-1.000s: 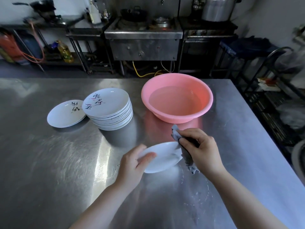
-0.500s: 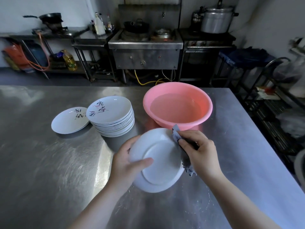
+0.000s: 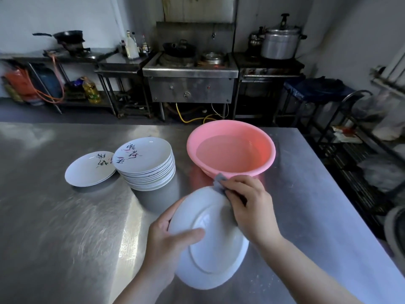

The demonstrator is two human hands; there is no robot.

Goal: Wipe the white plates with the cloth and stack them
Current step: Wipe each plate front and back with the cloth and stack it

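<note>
My left hand [image 3: 168, 244] grips a white plate [image 3: 210, 249] by its left rim, thumb across the underside, which is tilted up toward me. My right hand [image 3: 249, 207] holds a grey cloth [image 3: 220, 181] against the plate's upper right edge; most of the cloth is hidden under the fingers. A stack of several white plates [image 3: 145, 163] with painted markings stands on the steel table [image 3: 54, 227] at middle left. One single plate [image 3: 89, 168] lies flat to the left of the stack.
A pink basin [image 3: 231, 148] holding water stands just beyond my right hand. The table's right edge runs close to a dark wire rack [image 3: 355, 150]. Stoves, pots and a shelf line the far wall behind the table.
The plate has been tipped up from nearly flat so its underside faces me and raised closer. My right hand with the cloth has shifted up along the plate's top right rim.
</note>
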